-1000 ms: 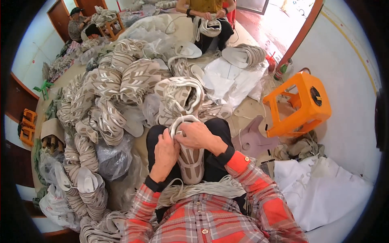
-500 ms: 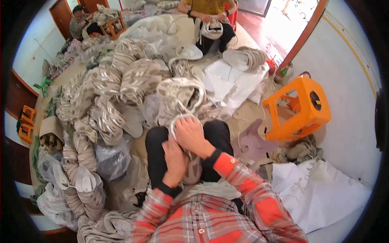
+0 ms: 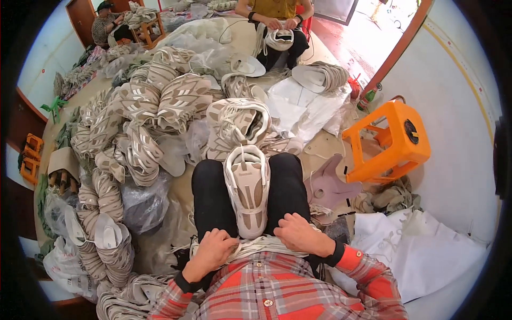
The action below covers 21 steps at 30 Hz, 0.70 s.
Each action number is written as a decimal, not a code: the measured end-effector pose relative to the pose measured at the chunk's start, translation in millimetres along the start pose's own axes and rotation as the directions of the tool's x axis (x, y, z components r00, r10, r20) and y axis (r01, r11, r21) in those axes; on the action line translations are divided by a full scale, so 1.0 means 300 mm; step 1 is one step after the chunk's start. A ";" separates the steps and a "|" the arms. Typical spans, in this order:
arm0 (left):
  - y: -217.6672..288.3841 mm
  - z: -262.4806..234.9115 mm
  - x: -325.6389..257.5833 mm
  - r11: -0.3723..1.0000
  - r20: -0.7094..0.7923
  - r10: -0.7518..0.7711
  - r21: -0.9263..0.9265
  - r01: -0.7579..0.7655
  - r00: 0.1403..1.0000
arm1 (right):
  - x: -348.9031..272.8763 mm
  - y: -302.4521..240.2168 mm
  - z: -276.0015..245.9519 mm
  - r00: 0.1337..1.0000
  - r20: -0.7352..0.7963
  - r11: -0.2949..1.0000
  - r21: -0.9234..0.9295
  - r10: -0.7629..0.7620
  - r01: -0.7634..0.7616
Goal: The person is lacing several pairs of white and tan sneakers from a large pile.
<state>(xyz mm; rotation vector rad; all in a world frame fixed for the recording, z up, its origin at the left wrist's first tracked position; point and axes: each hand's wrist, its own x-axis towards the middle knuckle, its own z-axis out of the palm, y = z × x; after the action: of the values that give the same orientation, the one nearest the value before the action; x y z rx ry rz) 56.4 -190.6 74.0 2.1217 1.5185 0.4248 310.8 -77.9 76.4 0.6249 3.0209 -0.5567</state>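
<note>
Between my black-trousered thighs lies a beige and white shoe upper [image 3: 248, 189], heel toward me, with no hand on it. A bundle of white shoelaces [image 3: 261, 247] stretches across my lap below it. At the bundle's left end, my left hand [image 3: 215, 248] is closed, its fingertips pinching the laces. My right hand [image 3: 302, 235] has curled fingers closed on the laces at the other end. How many strands each hand grips is hidden. Just past my knees, more uppers [image 3: 240, 121] with white laces rest in a heap.
Stacked shoe uppers [image 3: 184, 101] fill the floor at left. An orange stool [image 3: 408, 133] stands at right, near a white sheet [image 3: 421, 256] and a mauve piece of material [image 3: 332, 184]. Ahead, a seated person [image 3: 274, 24] handles an upper; another person [image 3: 106, 26] sits far left.
Both hands have left the shoe upper between my legs and come back toward my waist, apart from each other, onto the shoelaces. The upper now shows whole.
</note>
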 end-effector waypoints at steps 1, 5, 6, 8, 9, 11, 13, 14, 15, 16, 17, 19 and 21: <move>-0.003 -0.002 -0.015 1.000 -0.004 -0.006 0.006 0.006 1.000 | 0.005 -0.001 0.008 0.999 0.000 0.999 0.009 0.036 -0.036; -0.006 -0.048 -0.028 0.972 -0.099 -0.203 -0.143 0.188 0.974 | 0.100 -0.055 0.031 0.990 -0.138 0.979 0.203 0.000 0.029; -0.007 -0.066 -0.027 0.947 -0.120 -0.248 -0.239 0.215 0.961 | 0.147 -0.086 0.041 0.991 -0.129 0.957 0.280 -0.046 0.080; -0.016 -0.068 -0.032 0.937 -0.089 -0.265 -0.258 0.235 0.960 | 0.198 -0.111 0.044 0.987 -0.125 0.926 0.351 -0.102 0.140; -0.020 -0.065 -0.032 0.926 -0.053 -0.278 -0.282 0.252 0.959 | 0.214 -0.115 0.040 0.990 -0.084 0.935 0.328 -0.112 0.134; -0.023 -0.065 -0.029 0.949 -0.124 -0.248 -0.228 0.216 0.961 | 0.229 -0.116 0.021 0.990 -0.043 0.943 0.303 -0.133 0.140; 0.001 -0.077 -0.023 0.968 -0.189 -0.215 -0.168 0.185 0.958 | 0.219 -0.113 -0.032 0.997 0.081 0.918 0.396 -0.019 -0.015; 0.047 -0.106 0.007 0.936 -0.259 -0.205 -0.334 0.111 0.944 | 0.218 -0.114 -0.067 0.999 0.036 0.829 0.559 0.006 -0.025; 0.082 -0.121 0.037 0.875 -0.328 -0.202 -0.483 0.020 0.923 | 0.228 -0.121 -0.115 1.000 0.031 0.834 0.552 0.007 -0.023; 0.099 -0.118 0.053 0.606 -0.186 -0.290 -0.795 0.030 0.939 | 0.254 -0.140 -0.198 0.998 0.063 0.705 0.707 0.008 -0.050; 0.135 -0.193 0.085 0.605 -0.183 -0.274 -0.796 0.021 0.944 | 0.271 -0.145 -0.283 0.995 0.098 0.546 0.832 0.026 -0.097; 0.223 -0.407 0.100 0.216 0.352 -0.303 -0.879 0.424 0.885 | 0.287 -0.141 -0.471 0.988 0.123 0.627 0.778 -0.092 -0.038; 0.219 -0.587 0.039 0.570 0.296 -0.278 -0.715 0.405 0.914 | 0.247 -0.116 -0.652 0.936 0.242 0.644 0.765 -0.256 -0.022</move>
<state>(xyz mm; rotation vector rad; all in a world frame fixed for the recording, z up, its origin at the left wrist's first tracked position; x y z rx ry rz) 21.3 -159.5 256.4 1.1201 1.2837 0.6125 241.7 -12.2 265.9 0.2596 2.4007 -1.7872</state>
